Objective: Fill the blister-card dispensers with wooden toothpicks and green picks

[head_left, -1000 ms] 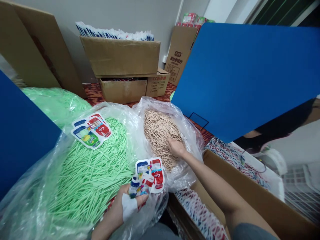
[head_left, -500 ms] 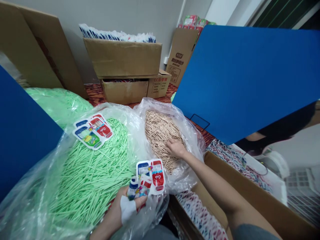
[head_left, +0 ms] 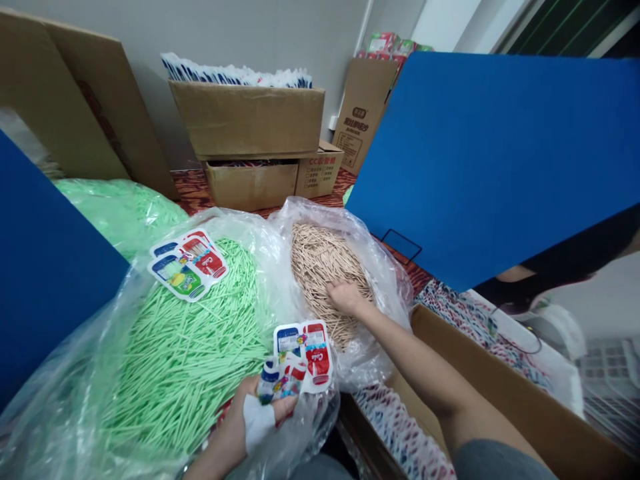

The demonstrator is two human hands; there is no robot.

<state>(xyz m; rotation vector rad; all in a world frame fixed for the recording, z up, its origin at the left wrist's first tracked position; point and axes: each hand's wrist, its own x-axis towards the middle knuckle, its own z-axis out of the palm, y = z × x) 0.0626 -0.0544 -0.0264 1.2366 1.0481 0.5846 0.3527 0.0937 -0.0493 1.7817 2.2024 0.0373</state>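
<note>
Grey wall (head_left: 235, 30), red-patterned floor (head_left: 190, 190).

"See the right hand (head_left: 345, 297), just right of the frame's centre? It's slid a little leftward across the tan sticks (head_left: 325, 253) since a second ago."

"Yes, and the view has shifted too: the cardboard box (head_left: 250, 120) at upper centre now sits slightly lower and further right."

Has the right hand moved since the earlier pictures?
Yes: the right hand has shifted slightly to the left, judged against the upper cardboard box behind.
</note>
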